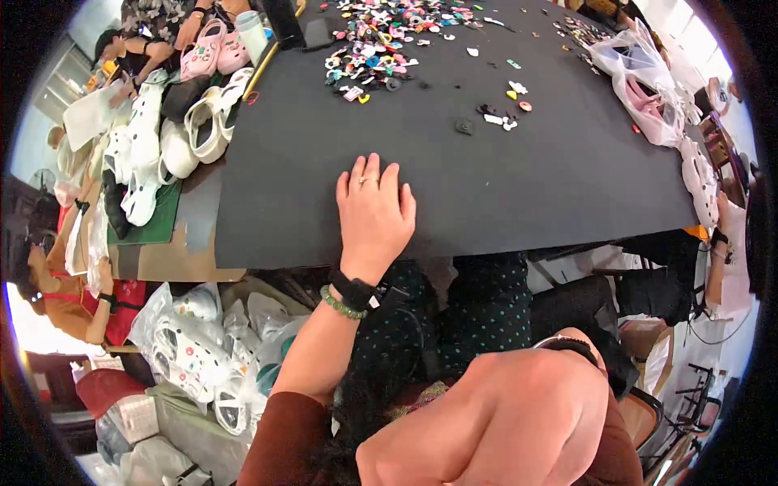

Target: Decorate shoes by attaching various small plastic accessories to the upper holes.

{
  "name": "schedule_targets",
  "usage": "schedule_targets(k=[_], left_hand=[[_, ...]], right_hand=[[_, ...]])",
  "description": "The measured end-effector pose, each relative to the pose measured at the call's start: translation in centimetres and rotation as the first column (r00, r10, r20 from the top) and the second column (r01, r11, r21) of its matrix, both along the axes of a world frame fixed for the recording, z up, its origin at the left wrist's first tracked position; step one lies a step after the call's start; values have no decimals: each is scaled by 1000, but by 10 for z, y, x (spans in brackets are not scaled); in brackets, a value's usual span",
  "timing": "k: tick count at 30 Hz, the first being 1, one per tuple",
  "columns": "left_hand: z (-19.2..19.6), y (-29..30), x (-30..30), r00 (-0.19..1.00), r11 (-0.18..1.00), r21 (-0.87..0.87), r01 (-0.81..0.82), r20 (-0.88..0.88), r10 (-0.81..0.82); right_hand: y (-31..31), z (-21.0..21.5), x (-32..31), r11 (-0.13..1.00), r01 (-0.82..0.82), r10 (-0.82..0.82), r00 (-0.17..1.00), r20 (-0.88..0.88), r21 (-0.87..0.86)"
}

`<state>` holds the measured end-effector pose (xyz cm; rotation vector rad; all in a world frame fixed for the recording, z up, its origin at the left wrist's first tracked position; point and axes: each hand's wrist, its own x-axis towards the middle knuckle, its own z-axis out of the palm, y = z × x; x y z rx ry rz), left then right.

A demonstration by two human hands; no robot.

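The left hand [375, 215] lies flat on the table [551, 190], charms [377, 57] beyond. Whether the right hand [510, 413] grips anything, I can't tell.

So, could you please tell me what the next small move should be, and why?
Probably slide the left hand forward to the pile of shoe charms: it rests palm down on the black tabletop, fingers pointing toward that pile, while the right hand is up close to the camera, its fingertips hidden.
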<state>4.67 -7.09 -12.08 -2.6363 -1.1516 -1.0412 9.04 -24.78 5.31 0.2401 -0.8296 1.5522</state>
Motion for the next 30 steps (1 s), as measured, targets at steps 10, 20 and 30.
schedule_targets(k=[10,20,30], left_hand=[[-7,0,2,998,999,-8,40,51,-40],[-6,0,3,999,999,-21,27,25,-27],[-13,3,-3,998,999,8,33,51,-33]], right_hand=[[0,36,7,991,15,21,963,267,-132],[10,9,-13,971,112,-112,994,-14,212],[24,9,11,894,-130,207,968,139,-430]])
